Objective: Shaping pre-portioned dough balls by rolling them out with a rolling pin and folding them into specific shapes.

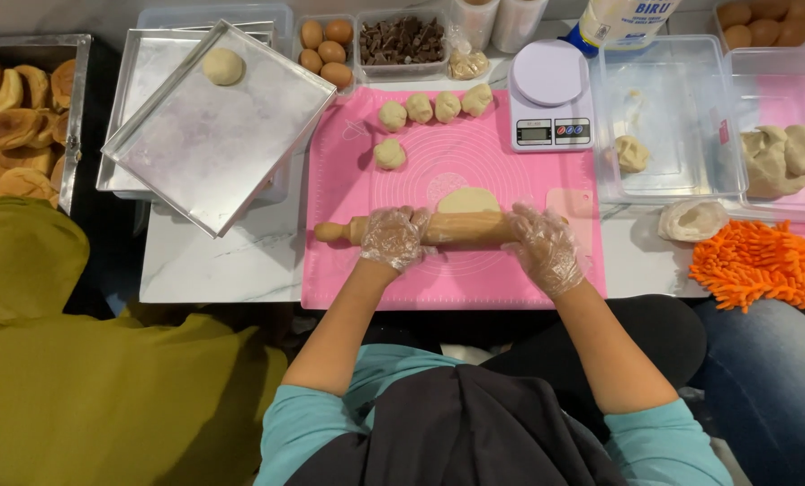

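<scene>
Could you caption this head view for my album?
Gloved left hand and right hand press a rolling pin over dough.

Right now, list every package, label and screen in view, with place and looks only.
Kitchen scale: top edge of the pink mat, white, round platform, small grey screen, coloured buttons.
Bottle: behind the scale, white, blue printed label.
Egg tray: clear plastic, brown eggs, back centre.
Clear tub: right of scale, small red sticker.

Wood, silicone, dough and steel on a marbled desk

Thin, crinkly clear plastic gloves cover the left hand (393,236) and right hand (545,248), both resting on a smooth, matt wooden rolling pin (447,229); pale dough (467,200) looks soft and matt, the pink mat (447,270) rubbery, the metal tray (218,130) dull brushed, the orange mitt (758,263) shaggy.
</scene>
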